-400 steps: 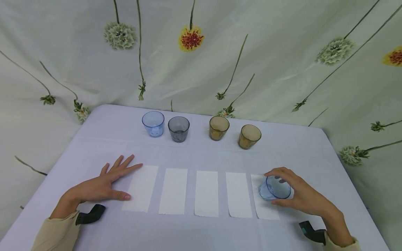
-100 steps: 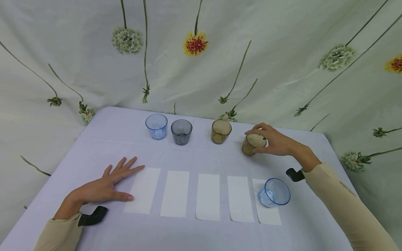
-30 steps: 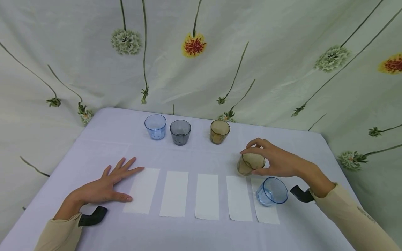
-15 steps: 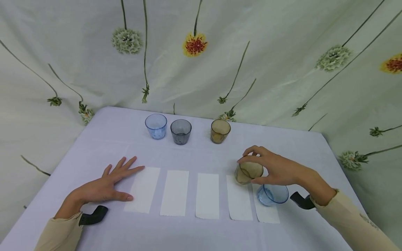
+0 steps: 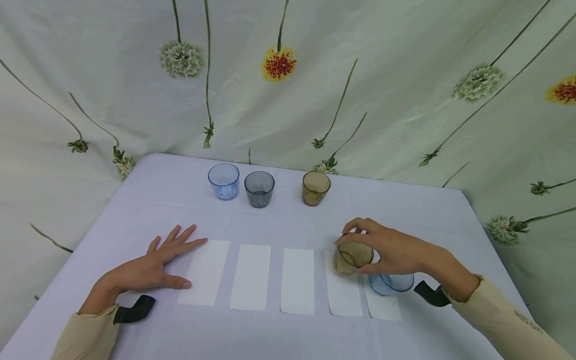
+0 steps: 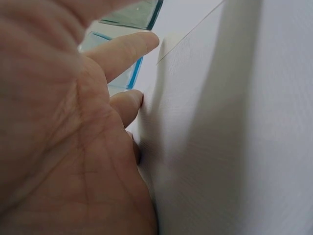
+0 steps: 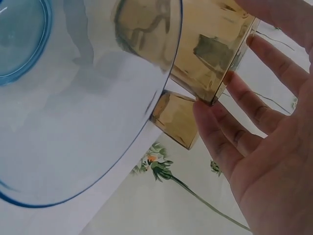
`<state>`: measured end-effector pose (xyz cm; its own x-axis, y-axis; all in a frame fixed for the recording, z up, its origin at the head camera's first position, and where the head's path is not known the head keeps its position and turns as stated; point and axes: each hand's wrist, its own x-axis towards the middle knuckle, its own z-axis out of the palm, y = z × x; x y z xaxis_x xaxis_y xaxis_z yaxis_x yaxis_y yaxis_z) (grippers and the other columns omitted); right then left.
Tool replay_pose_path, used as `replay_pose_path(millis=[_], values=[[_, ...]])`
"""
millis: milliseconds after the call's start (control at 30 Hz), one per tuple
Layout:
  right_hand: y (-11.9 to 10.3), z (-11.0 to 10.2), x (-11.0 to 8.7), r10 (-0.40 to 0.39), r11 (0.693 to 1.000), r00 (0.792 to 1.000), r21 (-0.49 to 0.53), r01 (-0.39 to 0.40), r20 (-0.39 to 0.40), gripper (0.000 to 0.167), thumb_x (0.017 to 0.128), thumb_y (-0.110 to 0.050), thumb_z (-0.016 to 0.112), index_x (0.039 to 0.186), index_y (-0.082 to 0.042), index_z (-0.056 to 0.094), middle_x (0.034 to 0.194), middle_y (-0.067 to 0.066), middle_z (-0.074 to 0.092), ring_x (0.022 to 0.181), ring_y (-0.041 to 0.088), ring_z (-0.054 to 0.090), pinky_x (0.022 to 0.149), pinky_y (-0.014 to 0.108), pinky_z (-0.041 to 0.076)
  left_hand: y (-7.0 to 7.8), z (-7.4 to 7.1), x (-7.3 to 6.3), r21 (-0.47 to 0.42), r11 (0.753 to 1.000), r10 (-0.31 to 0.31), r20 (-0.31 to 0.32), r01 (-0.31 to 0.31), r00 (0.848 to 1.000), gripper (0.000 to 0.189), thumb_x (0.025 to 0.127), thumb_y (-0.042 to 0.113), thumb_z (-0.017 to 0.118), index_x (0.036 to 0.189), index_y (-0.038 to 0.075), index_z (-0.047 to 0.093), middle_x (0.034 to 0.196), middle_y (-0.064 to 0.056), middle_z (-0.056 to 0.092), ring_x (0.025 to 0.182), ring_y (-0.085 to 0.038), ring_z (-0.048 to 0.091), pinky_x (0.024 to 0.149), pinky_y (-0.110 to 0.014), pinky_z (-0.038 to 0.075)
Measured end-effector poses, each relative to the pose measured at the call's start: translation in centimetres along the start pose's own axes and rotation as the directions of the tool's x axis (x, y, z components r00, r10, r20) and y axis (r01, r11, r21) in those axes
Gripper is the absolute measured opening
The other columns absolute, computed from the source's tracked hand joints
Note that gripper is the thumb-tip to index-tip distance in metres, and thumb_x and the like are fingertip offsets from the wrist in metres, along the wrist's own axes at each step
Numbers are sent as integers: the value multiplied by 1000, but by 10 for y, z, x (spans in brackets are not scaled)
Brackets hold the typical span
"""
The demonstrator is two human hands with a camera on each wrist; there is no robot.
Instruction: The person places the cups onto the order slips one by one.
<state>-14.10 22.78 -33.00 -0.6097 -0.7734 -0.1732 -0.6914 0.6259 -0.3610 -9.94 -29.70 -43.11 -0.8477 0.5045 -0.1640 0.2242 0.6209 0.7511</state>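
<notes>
My right hand (image 5: 391, 248) grips an amber glass tumbler (image 5: 353, 255) near its rim, thumb on the near side and fingers on the far side. That tumbler overlaps the upper part of the fourth white paper strip (image 5: 344, 297) from the left. Just right of it, a blue tumbler (image 5: 390, 284) stands on the rightmost strip (image 5: 383, 306), partly hidden by the right hand. In the right wrist view the gripped amber tumbler (image 7: 210, 49) shows behind the blue tumbler's rim (image 7: 105, 178). With fingers spread, my left hand (image 5: 148, 270) rests on the cloth, fingertips at the leftmost strip (image 5: 207, 275).
Along the back stand another blue tumbler (image 5: 223, 182), a grey tumbler (image 5: 259, 190) and a second amber tumbler (image 5: 316, 189). Two more paper strips (image 5: 250, 277) lie in the middle of the row. A flower-printed curtain (image 5: 391, 100) hangs behind the table (image 5: 279, 340).
My right hand set the blue tumbler on the rightmost strip, let go and took hold of the right amber tumbler at the back. It has carried it forward to the fourth strip. The left hand stays put.
</notes>
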Motion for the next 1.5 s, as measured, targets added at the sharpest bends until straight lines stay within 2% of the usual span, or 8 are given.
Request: replay_pose_path(millis=[167, 500, 1000, 1500], values=[[-6, 2, 0, -7, 1000, 1000, -9, 7, 20, 60, 86, -29, 80, 139, -33, 52, 143, -8, 41, 126, 15, 50, 98, 38, 52, 0, 0, 0, -3, 1000, -10, 1, 10, 1000, 86, 81, 40, 80, 155, 25, 38, 168, -19, 1, 150, -48, -19, 109, -68, -25], [-11, 8, -1, -84, 996, 996, -30, 85, 20, 62, 84, -27, 82, 139, -30, 52, 141, -8, 43, 124, 14, 49, 92, 33, 55, 0, 1, 0, 1, 1000, -2, -2, 2, 1000, 85, 82, 40, 80, 155, 24, 38, 168, -19, 1, 150, -48, -19, 108, -69, -25], [-16, 13, -3, -103, 993, 995, -48, 104, 13, 60, 83, -26, 83, 136, -29, 54, 139, -8, 44, 122, 14, 50, 89, 32, 56, -1, 1, -2, 1, 1000, 5, 2, -5, 1000, 87, 82, 39, 80, 156, 23, 37, 168, -18, 0, 150, -48, -20, 108, -68, -26], [-13, 17, -2, -84, 994, 996, -69, 86, 34, 60, 83, -27, 83, 135, -29, 54, 139, -8, 43, 123, 14, 48, 86, 32, 56, -1, 0, 0, 13, 1000, 8, 0, -8, 1000, 87, 82, 40, 80, 156, 23, 37, 169, -18, 1, 151, -46, -19, 109, -68, -25]])
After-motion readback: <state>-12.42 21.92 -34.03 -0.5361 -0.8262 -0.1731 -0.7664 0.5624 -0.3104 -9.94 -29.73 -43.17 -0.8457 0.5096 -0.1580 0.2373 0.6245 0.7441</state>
